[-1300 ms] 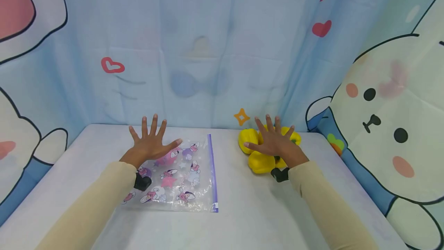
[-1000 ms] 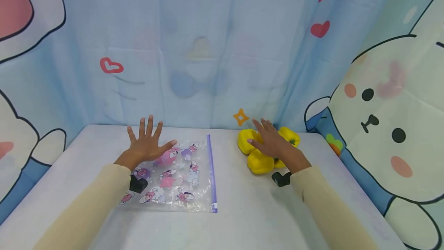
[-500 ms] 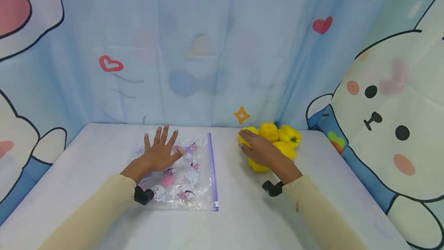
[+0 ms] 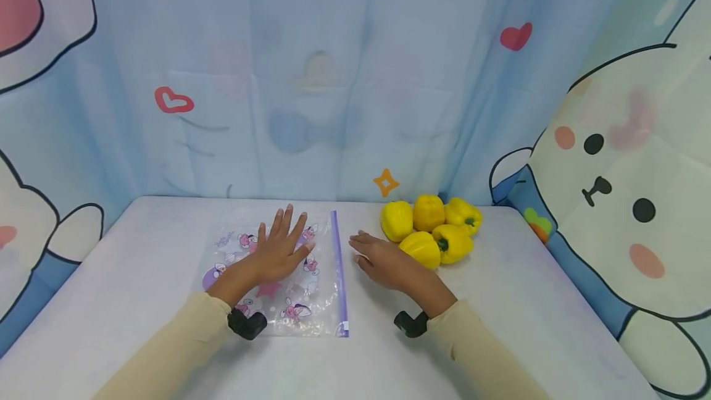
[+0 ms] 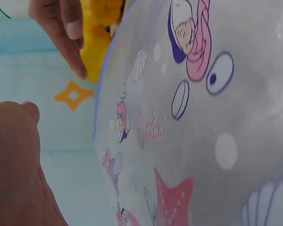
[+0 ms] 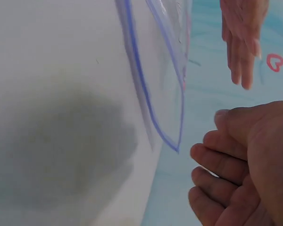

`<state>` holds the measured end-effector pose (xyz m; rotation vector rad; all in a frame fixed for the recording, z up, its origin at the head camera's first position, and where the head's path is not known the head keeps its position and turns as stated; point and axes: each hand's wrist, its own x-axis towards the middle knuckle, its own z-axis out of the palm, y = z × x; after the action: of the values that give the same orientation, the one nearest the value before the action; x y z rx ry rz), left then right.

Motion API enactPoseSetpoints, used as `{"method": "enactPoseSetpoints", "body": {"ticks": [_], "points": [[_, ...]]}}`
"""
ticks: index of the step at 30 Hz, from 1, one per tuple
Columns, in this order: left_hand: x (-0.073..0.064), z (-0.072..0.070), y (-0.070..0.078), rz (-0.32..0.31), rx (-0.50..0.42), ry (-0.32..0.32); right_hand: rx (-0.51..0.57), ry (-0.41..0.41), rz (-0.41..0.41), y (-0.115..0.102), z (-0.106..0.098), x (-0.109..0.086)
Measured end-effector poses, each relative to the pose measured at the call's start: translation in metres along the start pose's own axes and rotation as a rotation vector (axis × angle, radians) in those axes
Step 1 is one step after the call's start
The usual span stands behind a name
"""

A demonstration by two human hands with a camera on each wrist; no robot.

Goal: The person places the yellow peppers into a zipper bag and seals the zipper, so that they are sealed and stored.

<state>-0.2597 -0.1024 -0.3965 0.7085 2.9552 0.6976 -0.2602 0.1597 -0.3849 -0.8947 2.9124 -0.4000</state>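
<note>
left hand (image 4: pixel 274 257) hovering over clear bag (image 4: pixel 283 298), fingers spread, gripping nothing; right hand (image 4: pixel 393 265) hovering beside purple zip edge (image 4: pixel 340 276), fingers loosely bent, empty. bag lying flat on table (image 4: pixel 355 366), near yellow peppers (image 4: pixel 429 213). advisable: steadying bag before pinching edge.

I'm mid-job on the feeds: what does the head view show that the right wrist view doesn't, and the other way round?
Only the head view: the five yellow peppers, both cream sleeves and the back of the right hand.

Only the right wrist view: the palm side of that hand, and a close look at the bag's purple edge, seen as two lines meeting at a corner.

Both: the right hand, the left hand, part or all of the clear bag, and the white table.
</note>
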Motion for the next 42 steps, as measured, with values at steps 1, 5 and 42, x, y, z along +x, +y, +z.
{"method": "enactPoseSetpoints", "body": {"ticks": [1,5,42], "points": [[0.001,0.001,0.002,0.0,-0.002,-0.006,-0.001,-0.024,0.013,-0.002,0.002,0.0],[0.003,0.007,0.007,-0.022,0.004,-0.041,0.013,-0.094,0.054,-0.005,0.009,0.001],[-0.007,0.053,0.014,-0.088,-0.044,-0.244,0.076,-0.199,0.007,-0.002,0.036,0.006]]}}
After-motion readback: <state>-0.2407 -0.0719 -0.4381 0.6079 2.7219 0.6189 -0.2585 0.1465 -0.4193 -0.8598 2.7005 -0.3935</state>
